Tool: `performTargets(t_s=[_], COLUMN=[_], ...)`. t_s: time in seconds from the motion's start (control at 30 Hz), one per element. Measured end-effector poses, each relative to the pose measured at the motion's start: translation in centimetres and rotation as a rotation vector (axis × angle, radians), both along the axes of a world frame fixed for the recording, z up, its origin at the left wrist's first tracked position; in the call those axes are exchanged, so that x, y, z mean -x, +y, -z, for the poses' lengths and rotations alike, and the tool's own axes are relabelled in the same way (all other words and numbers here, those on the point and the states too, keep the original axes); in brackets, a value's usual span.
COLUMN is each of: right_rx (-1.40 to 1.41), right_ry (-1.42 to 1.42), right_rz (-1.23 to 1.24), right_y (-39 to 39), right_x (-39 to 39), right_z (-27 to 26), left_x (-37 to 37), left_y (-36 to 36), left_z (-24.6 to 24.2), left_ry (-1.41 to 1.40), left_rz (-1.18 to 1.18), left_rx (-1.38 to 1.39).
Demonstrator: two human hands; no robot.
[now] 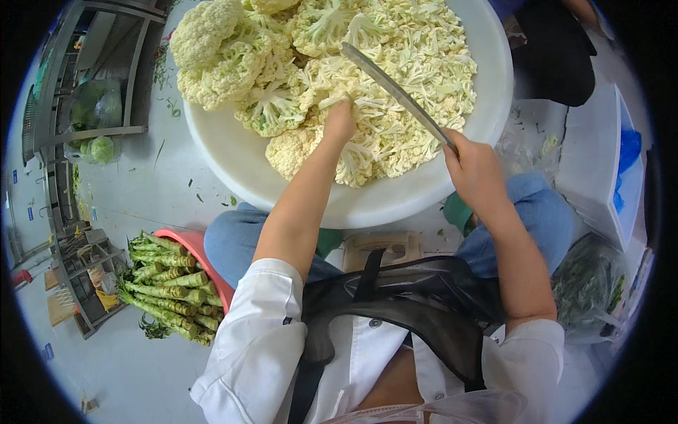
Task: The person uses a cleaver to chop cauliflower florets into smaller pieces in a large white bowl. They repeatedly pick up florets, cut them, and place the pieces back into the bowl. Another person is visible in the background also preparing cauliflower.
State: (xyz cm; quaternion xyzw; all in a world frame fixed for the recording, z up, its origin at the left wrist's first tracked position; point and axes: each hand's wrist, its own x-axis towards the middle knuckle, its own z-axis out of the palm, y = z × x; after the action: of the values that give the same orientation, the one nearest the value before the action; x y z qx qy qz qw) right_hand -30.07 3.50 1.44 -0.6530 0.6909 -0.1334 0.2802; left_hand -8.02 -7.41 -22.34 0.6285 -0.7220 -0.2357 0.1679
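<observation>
A large white plastic tub (pixel 212 153) stands before me. Whole and halved cauliflower heads (pixel 204 37) are heaped at its left, and small cut florets (pixel 434 58) cover the middle and right. My left hand (pixel 340 119) is down among the cauliflower at the tub's centre, gripping a pale cauliflower piece (pixel 333 99); its fingers are mostly hidden. In my right hand (pixel 476 169), above the tub's near right rim, is the handle end of a long, narrow knife (pixel 397 91). The blade slants up and left over the florets, its tip beyond my left hand.
A pink basin (pixel 225 289) of celtuce stems (pixel 175 286) stands left of my knee. Bagged cabbages (pixel 98 114) sit by a metal rack (pixel 135 69). On the right are a white foam box (pixel 590 164), a bag of greens (pixel 588 286) and another person's dark clothing (pixel 553 58).
</observation>
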Motion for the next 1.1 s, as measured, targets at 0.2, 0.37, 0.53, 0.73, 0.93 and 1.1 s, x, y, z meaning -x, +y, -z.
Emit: performTargets(t_s=[0.2,0.37,0.53,0.73,0.93,1.1], right_rx=[-0.020,-0.020,0.012,0.069,0.082,0.097], right_ry=[-0.042,-0.031,-0.031,-0.042,-0.021,-0.030], right_rz=[0.008,-0.023,-0.049,-0.036,-0.020,-0.031], right_y=[-0.1,-0.1,0.1,0.5,1.0,1.5], right_x=[0.9,1.0,0.4,0.7,0.7,0.6], right_z=[1.0,1.1,0.4,0.7,0.1,-0.3], left_x=[0.6,0.7,-1.2,-2.5,-3.5,-4.7], left_y=[-4.5,-3.8,-3.0,-0.2,3.5,6.3], left_z=[0.4,0.8,3.1,2.2,0.8,-1.5], left_ry=[-0.107,-0.022,0.176,0.610,0.662,0.382], left_rz=[-0.086,-0.114,-0.094,-0.056,-0.559,-0.591], left_rx=[-0.248,-0.337,-0.339,-0.528,0.105,-0.143])
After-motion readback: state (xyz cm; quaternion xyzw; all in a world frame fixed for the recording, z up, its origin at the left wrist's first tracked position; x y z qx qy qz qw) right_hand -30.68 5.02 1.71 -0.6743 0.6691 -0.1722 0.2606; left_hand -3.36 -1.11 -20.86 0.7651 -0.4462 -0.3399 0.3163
